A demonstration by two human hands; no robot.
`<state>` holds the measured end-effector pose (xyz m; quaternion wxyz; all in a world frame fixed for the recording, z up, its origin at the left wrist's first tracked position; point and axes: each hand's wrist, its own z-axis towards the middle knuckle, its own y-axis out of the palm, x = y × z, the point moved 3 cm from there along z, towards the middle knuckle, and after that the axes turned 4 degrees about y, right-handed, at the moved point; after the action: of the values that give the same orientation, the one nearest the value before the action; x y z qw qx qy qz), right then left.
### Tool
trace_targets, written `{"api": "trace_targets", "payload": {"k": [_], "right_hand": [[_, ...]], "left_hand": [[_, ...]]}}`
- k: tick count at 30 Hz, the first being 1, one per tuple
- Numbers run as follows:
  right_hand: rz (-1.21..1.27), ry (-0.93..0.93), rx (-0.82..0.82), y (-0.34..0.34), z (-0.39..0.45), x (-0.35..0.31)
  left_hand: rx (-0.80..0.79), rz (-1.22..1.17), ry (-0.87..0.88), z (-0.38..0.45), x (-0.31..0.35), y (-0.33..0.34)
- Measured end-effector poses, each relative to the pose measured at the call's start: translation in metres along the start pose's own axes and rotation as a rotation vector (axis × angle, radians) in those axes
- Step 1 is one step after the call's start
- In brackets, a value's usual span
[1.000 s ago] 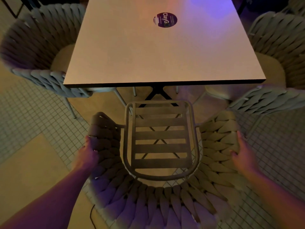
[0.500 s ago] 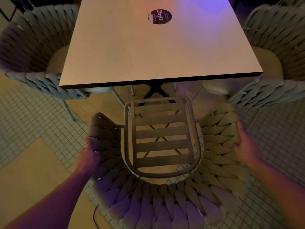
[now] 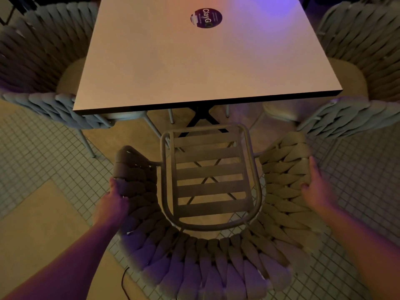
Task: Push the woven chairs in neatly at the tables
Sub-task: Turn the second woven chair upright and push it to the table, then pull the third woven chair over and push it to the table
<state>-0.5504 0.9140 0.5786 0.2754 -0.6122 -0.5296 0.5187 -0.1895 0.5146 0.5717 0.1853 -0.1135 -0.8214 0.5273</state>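
A woven chair point(image 3: 218, 260) with a slatted seat point(image 3: 208, 172) and no cushion stands right below me, facing the square table point(image 3: 194, 61). The seat's front edge lies just short of the table's near edge. My left hand point(image 3: 112, 202) grips the chair's left woven arm. My right hand point(image 3: 316, 187) grips the right woven arm from outside. Both forearms reach in from the bottom corners.
Two more woven chairs with cushions are tucked at the table's left side point(image 3: 36, 61) and right side point(image 3: 363, 61). A round purple sticker point(image 3: 206, 17) lies on the tabletop. The black table base point(image 3: 200, 118) stands under it. The floor is small square tiles point(image 3: 43, 152).
The chair and my hands have moved a little forward toward the table, and the view has shifted with them. My grip on both arms is unchanged.
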Motion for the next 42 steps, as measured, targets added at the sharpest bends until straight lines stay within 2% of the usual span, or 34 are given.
{"api": "trace_targets", "payload": {"k": [5, 10, 14, 17, 19, 22, 27, 36, 42], "right_hand": [[0.010, -0.009, 0.020, -0.001, -0.002, -0.001], [0.062, 0.036, -0.052, -0.005, -0.008, -0.003], [0.095, 0.004, 0.062, -0.019, -0.042, -0.001], [0.168, 0.000, 0.033, -0.032, -0.070, 0.007], [0.220, 0.082, -0.014, -0.045, -0.082, 0.023], [0.314, 0.171, -0.063, -0.058, -0.105, 0.058], [0.461, 0.303, -0.208, -0.071, -0.125, 0.143], [0.272, 0.275, -0.197, -0.168, -0.059, 0.262], [0.276, 0.303, -0.186, -0.224, 0.022, 0.318]], "left_hand": [[-0.004, -0.004, -0.002, 0.003, -0.001, 0.000], [-0.034, -0.021, -0.022, -0.003, 0.006, -0.004], [0.045, 0.171, 0.015, -0.027, 0.037, -0.016], [0.045, 0.098, 0.222, -0.053, 0.090, -0.014], [-0.098, -0.054, 0.339, -0.075, 0.141, -0.004], [-0.315, -0.128, 0.497, -0.127, 0.215, 0.020], [-0.453, -0.094, 0.668, -0.200, 0.327, 0.050], [-0.461, -0.219, 0.648, -0.264, 0.507, 0.089], [-0.489, -0.260, 0.608, -0.250, 0.624, 0.119]]}}
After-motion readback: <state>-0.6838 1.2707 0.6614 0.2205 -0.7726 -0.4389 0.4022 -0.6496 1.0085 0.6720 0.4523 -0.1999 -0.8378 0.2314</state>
